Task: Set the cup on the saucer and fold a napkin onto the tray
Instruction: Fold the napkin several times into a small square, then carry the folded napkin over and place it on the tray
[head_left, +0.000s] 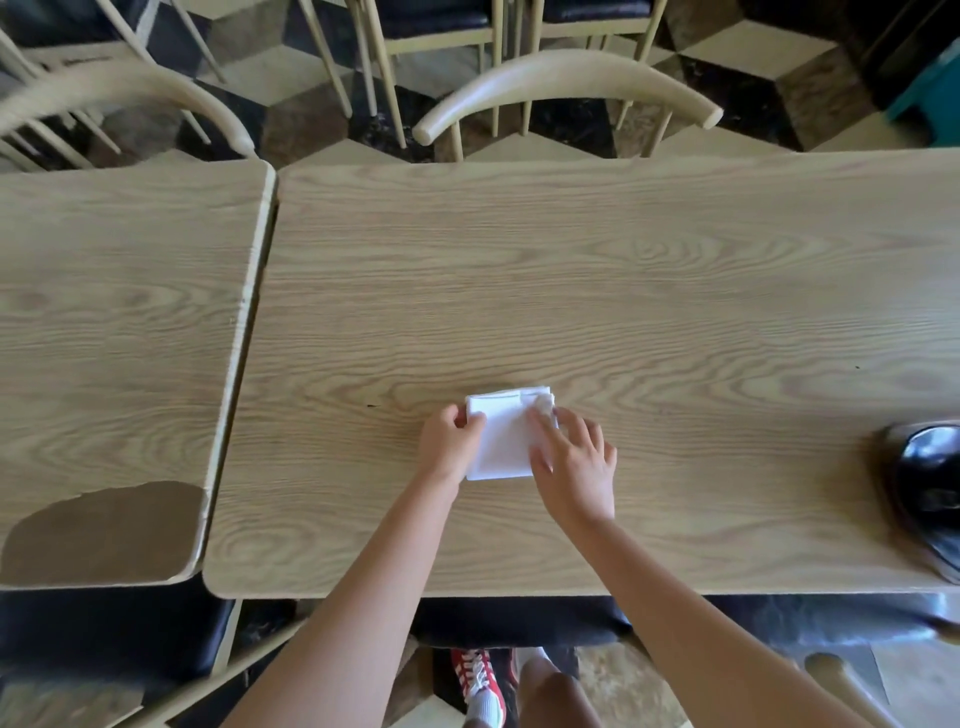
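A white napkin, folded into a small square, lies flat on the wooden table near its front edge. My left hand pinches the napkin's left edge between thumb and fingers. My right hand rests on its right side, fingers spread and pressing down, the index finger reaching to the far right corner. At the right border a dark glossy cup stands on a dark tray or saucer; which of the two it is I cannot tell, as it is blurred and cut off.
A second wooden table abuts on the left, with a worn brown patch at its front corner. Curved-back wooden chairs stand along the far side. My red-and-white shoe shows below the table's front edge.
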